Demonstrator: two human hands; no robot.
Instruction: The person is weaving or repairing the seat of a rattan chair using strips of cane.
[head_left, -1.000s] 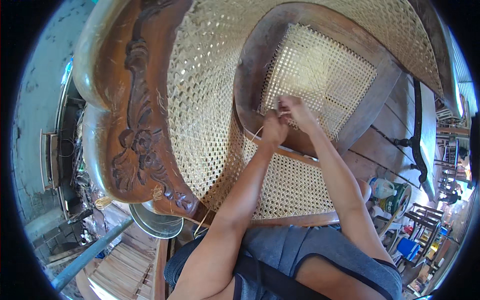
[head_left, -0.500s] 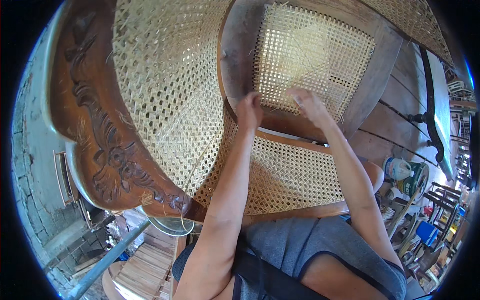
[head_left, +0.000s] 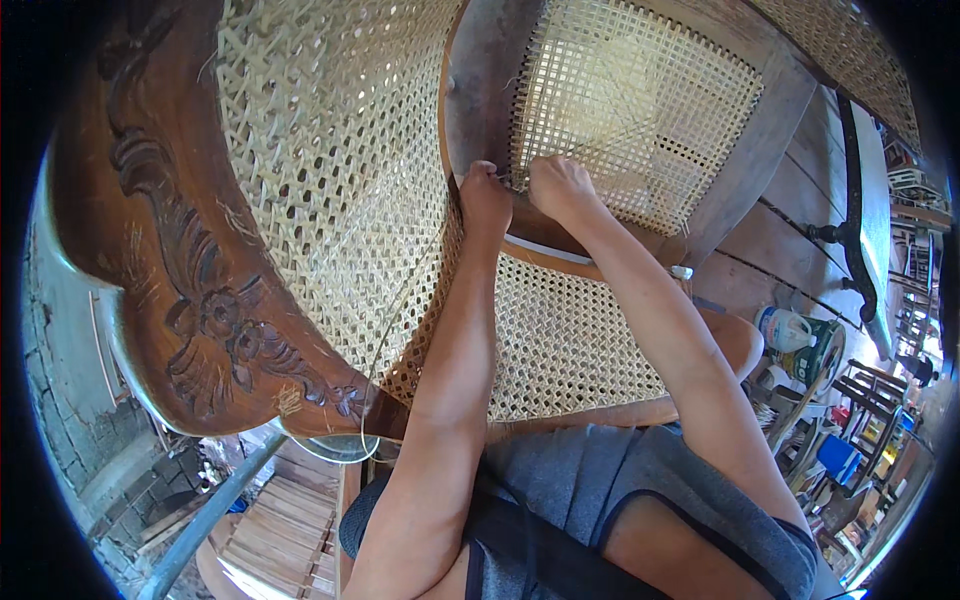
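Both my fists meet at the near left corner of an open-weave cane panel, set in a dark wooden frame with small holes along its edge. My left hand is closed over the frame's wood beside that corner. A thin pale cane strand runs from near it down past my left forearm and hangs in a loop. Just to the right, my right hand is closed at the panel's near edge, knuckles up. What its fingers pinch is hidden. Loose strands cross the panel diagonally.
A finished cane back in carved brown wood curves along my left. Another cane surface lies under my forearms. At the right stand a white plastic jug, a green container and wooden furniture parts. A metal pipe slants at lower left.
My right hand has come left and closed beside my left hand, which has shifted slightly left. The view has moved a little, and the strand's loop hangs wider.
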